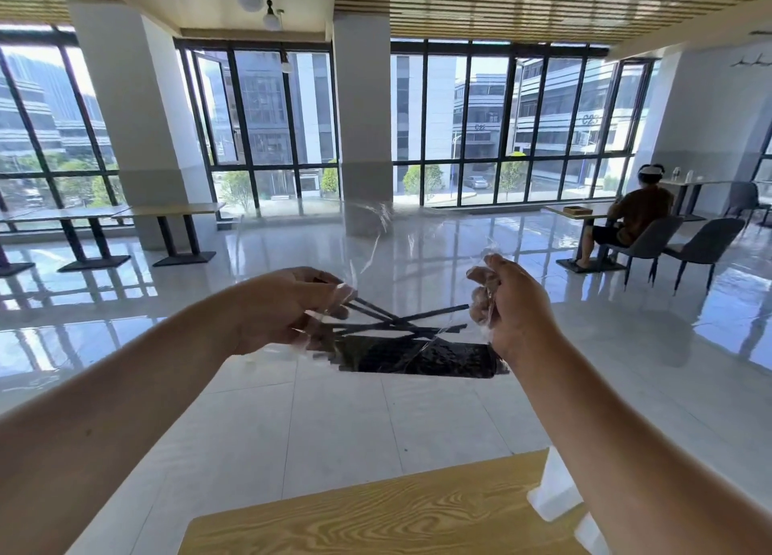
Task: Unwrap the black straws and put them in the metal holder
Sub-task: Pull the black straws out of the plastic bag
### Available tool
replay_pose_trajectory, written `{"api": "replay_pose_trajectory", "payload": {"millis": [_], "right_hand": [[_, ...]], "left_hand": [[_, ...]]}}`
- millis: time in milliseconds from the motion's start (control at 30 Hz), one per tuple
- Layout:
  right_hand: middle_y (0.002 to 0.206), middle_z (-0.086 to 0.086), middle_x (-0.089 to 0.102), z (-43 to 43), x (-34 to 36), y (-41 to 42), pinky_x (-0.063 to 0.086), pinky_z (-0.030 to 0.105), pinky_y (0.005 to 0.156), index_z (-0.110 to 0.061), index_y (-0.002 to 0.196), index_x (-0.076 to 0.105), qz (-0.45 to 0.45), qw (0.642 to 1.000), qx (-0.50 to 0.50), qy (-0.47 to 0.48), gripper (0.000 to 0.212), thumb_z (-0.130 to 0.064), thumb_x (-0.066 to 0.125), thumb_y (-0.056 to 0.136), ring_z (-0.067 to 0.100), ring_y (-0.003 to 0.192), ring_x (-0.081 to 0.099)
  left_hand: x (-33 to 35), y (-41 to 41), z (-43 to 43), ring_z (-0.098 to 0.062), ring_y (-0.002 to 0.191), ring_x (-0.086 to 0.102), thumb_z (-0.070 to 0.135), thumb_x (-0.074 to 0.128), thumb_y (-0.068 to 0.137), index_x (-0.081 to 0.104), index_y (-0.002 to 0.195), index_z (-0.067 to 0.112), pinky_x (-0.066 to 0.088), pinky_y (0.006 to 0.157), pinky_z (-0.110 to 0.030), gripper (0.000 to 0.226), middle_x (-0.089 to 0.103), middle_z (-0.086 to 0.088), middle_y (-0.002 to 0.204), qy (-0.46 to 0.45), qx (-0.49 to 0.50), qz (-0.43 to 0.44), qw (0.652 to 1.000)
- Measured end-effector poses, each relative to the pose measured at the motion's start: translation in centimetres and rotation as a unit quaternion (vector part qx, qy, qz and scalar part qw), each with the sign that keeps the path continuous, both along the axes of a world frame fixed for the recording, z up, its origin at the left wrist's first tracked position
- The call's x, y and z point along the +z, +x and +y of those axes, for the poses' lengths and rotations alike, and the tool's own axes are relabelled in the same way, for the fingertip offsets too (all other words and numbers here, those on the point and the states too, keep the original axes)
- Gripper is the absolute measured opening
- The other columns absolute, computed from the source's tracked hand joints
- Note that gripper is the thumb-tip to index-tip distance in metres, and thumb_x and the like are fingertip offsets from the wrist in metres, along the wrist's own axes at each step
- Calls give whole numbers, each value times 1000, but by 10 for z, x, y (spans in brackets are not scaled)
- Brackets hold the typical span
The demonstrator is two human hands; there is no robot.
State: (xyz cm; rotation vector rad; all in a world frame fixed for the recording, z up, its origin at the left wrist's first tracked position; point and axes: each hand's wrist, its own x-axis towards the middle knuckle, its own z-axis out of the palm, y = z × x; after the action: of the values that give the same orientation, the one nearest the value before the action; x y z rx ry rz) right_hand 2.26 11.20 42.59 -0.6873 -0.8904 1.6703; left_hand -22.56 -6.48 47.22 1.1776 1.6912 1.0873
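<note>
Both my hands are raised in front of me, above the table. My left hand (288,308) grips one end of several black straws (401,324), which fan out to the right and cross each other. Clear plastic wrapping (376,237) clings around them and billows upward between my hands. My right hand (507,304) is closed on a crumpled bunch of that clear wrap, near the straws' free ends. The metal holder is not in view.
A wooden table (376,517) lies below my arms with a white object (551,496) at its right edge. A dark mat (417,358) lies on the tiled floor ahead. A person (631,220) sits at a table at the right, with grey chairs (702,245) nearby. Tables (175,212) stand at left.
</note>
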Motion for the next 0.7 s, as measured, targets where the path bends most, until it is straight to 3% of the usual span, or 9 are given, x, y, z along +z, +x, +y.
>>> {"api": "replay_pose_trajectory", "payload": {"millis": [100, 200, 300, 367, 433, 533, 633, 700], "right_hand": [[72, 2, 76, -3, 2, -1, 33, 21, 43, -16, 111, 73, -7, 1000, 0, 5, 14, -19, 61, 105, 10, 42, 44], [73, 1, 76, -5, 5, -1, 34, 20, 44, -16, 113, 73, -4, 1000, 5, 3, 14, -20, 62, 105, 10, 45, 44], [74, 1, 74, -3, 8, 1, 33, 21, 45, -17, 116, 71, 5, 1000, 15, 3, 15, -21, 60, 106, 10, 47, 44], [74, 1, 76, -3, 9, 2, 34, 21, 44, -18, 114, 71, 5, 1000, 24, 8, 14, -22, 60, 106, 11, 46, 45], [73, 0, 76, -3, 11, 4, 35, 20, 43, -18, 112, 71, 2, 1000, 25, 9, 13, -22, 61, 106, 10, 44, 46], [72, -1, 75, 1, 11, 7, 35, 20, 43, -16, 111, 70, 8, 1000, 16, 5, 12, -22, 60, 107, 9, 42, 45], [73, -1, 75, 4, 7, 9, 34, 21, 45, -16, 109, 68, 21, 1000, 6, -4, 11, -21, 60, 106, 9, 41, 44], [72, -2, 75, 4, 5, 7, 35, 23, 48, -16, 110, 67, 26, 1000, 5, -12, 10, -21, 60, 106, 9, 41, 44]], "left_hand": [[1, 3, -1, -15, 67, 75, 49, 87, 69, 80, 99, 18, 53, 49, -22, 44, 83, -3, 98, -12, 5, 103, 995], [1, 6, 1, -15, 65, 74, 35, 84, 84, 79, 94, 14, 48, 45, -19, 24, 83, -4, 96, 15, 27, 106, 994], [3, 7, -5, -16, 79, 74, 37, 75, 94, 77, 104, 15, 52, 61, -24, 24, 82, -2, 106, -20, -12, 100, 995], [5, 8, -11, -20, 95, 73, 50, 74, 85, 73, 115, 17, 50, 72, -30, 44, 81, 0, 113, -28, -44, 95, 994], [8, 8, -14, -25, 103, 76, 63, 79, 79, 68, 125, 18, 54, 80, -40, 65, 78, -3, 120, 10, -48, 75, 996], [12, 7, -17, -33, 107, 76, 53, 71, 84, 65, 130, 21, 53, 101, -58, 57, 75, -9, 126, 94, -17, 1, 995], [11, 2, -21, -32, 113, 74, 70, 58, 91, 66, 133, 28, 55, 99, -56, 59, 76, -3, 128, 122, -30, -17, 992], [7, 2, -25, -29, 116, 73, 85, 57, 79, 66, 133, 33, 56, 97, -51, 75, 74, 1, 131, 117, -52, -10, 992]]}}
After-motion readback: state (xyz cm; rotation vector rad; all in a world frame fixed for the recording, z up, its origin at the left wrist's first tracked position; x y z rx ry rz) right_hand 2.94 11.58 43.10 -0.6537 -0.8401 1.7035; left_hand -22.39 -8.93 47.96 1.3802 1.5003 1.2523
